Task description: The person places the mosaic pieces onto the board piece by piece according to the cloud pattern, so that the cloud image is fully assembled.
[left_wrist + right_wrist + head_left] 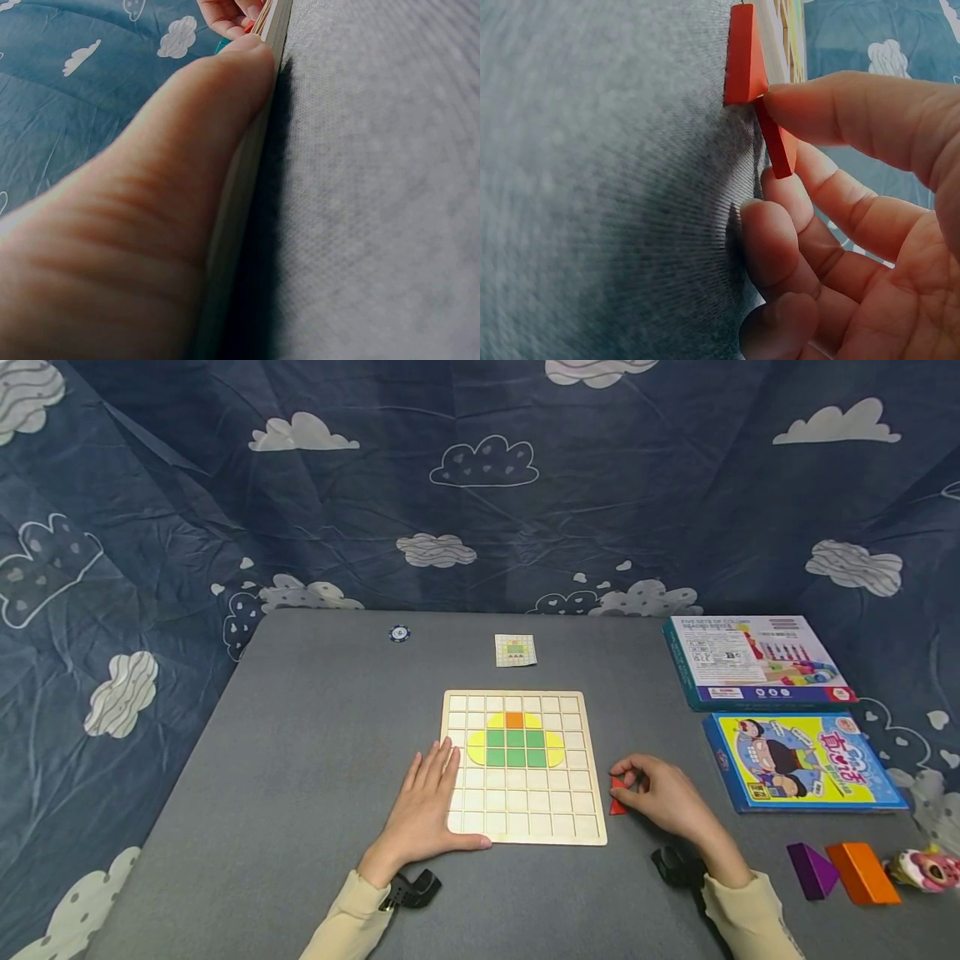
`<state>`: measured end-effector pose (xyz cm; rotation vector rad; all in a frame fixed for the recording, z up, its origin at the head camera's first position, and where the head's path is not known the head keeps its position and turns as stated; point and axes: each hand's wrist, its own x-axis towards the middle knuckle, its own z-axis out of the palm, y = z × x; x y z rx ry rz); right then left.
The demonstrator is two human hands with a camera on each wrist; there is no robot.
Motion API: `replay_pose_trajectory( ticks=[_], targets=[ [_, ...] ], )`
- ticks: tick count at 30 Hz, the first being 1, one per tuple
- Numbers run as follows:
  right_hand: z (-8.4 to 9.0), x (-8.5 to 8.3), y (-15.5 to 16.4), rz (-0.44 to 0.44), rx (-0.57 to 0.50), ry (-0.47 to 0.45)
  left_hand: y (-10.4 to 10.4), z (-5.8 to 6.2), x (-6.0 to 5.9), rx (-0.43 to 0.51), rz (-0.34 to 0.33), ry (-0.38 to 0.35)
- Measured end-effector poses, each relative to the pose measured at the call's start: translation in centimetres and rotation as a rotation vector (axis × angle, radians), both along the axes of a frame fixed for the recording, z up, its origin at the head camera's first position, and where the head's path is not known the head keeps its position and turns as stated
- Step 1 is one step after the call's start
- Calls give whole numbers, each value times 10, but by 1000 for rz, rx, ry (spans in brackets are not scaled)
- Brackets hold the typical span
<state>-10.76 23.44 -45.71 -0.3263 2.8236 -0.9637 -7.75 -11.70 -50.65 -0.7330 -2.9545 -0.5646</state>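
A wooden grid board (525, 814) lies flat on the grey table, with green tiles (516, 747), yellow rounded tiles (553, 748) and an orange square tile (513, 720) in its upper half. My left hand (423, 806) rests over the board's lower left corner, fingers straight and the thumb along the near edge. Beside the board's right edge, my right hand (660, 793) pinches a small red tile (777, 142) between thumb and finger. Another red tile, a triangle (742, 56), lies on the table right by it. The fingers partly cover the pinched tile.
Behind the board lie a small pattern card (515, 651) and a round chip (400, 633). At right are two boxes, one white and teal (750, 660), one blue and yellow (802, 760). Nearer stand a purple block (812, 871), an orange block (862, 874) and a figurine (928, 870).
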Motion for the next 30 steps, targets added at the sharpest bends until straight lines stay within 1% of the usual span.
replay_pose_trajectory(
  ticks=[5,15,22,27,30],
  targets=[
    [-1,1,0,9,-7,20,0,0,-1,-5,-2,10],
    [-5,1,1,-36,-15,28,0,-1,0,-8,-1,7],
    [-1,-1,0,-49,-31,14,0,-3,-1,-12,-4,12],
    [6,-4,-13,-82,-24,53,0,-2,-1,-8,-2,5],
    [9,-6,-26,-80,-45,72,0,-1,-1,-6,0,6]
  ],
)
